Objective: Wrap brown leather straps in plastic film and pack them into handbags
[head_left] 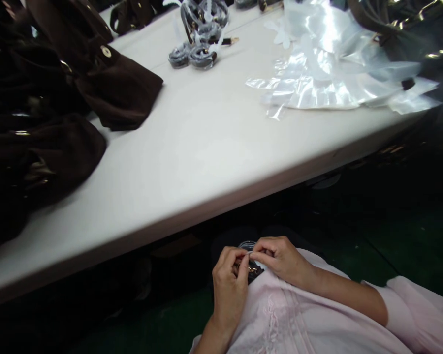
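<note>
Low over my lap, my left hand (229, 282) and my right hand (280, 258) are closed with their fingertips brought together. Pinched between them is a thin pale strip (249, 252), small in the view. Right below and behind the fingers shows a dark strap (254, 275) with gold-coloured metal fittings, part of it looking coiled and shiny as if wrapped in clear film. My fingers hide much of it, and I cannot tell whether the pale strip goes around it.
The white table (192, 152) crosses ahead, its front edge beyond my hands. Dark brown bags (121, 88) with gold fittings stand at the left. Several film-wrapped coiled straps (203, 56) lie at the back. Clear plastic bags (317, 73) are piled at the right, beside dark straps.
</note>
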`<state>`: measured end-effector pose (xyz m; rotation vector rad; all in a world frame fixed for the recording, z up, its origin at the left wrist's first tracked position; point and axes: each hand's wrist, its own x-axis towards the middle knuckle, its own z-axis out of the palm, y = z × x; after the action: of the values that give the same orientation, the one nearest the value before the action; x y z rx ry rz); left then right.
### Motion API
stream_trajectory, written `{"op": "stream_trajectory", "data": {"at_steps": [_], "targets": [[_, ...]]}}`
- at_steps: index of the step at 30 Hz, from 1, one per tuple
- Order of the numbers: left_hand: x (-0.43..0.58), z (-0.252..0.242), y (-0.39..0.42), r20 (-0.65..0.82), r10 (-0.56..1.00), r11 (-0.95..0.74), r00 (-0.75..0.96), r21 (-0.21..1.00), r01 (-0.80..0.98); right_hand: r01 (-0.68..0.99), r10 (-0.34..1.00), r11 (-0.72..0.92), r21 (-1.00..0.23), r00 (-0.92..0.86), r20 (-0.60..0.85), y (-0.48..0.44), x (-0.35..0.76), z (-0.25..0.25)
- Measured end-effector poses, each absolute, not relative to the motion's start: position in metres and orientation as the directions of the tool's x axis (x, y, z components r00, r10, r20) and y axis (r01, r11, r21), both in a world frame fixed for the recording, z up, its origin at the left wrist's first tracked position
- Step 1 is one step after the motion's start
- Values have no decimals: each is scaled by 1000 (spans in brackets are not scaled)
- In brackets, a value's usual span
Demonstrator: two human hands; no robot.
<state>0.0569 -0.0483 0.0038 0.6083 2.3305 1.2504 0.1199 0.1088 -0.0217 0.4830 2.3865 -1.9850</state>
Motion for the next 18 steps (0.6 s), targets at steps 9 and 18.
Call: {"op": "stream_trajectory", "data": {"at_steps": [9, 18], "targets": [[69, 8, -57, 53, 663, 341, -746, 866, 365, 339, 148, 64, -939, -933, -327, 110, 129, -16], [65, 14, -62, -49, 641, 416, -766, 861, 293, 273, 186, 89, -958, -949, -253, 110, 129, -11]]}}
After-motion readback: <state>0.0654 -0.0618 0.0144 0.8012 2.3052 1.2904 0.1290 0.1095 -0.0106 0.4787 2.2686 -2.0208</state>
